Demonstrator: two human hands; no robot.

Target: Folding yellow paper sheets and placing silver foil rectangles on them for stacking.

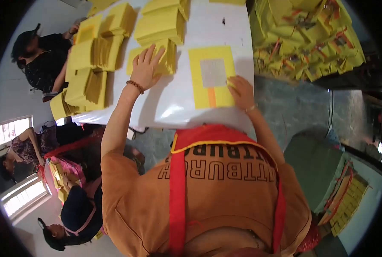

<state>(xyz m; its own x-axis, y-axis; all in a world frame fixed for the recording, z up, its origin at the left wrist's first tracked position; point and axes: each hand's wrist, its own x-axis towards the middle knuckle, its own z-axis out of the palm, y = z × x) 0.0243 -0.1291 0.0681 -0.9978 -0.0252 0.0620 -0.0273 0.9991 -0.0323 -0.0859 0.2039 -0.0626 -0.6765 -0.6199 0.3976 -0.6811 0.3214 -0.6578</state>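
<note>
My left hand [146, 67], a beaded bracelet on its wrist, is open with fingers spread over a stack of yellow paper [168, 60]. Its fingertips lie on top of the stack. To the right, a yellow sheet [197, 77] lies flat on the white table, bearing a silver-grey square [213, 72] and an orange strip [212, 97] below it. My right hand [242, 93] is at the right edge of this sheet, fingers bent and closed on the edge. The undersides of the right fingers are hidden.
More yellow paper stacks [160, 26] cover the table's far left. A heap of yellow paper bundles [306, 43] stands beyond the right edge. One person [45, 60] is at the table's left; others [77, 210] work farther back. A green surface [315, 171] is at the lower right.
</note>
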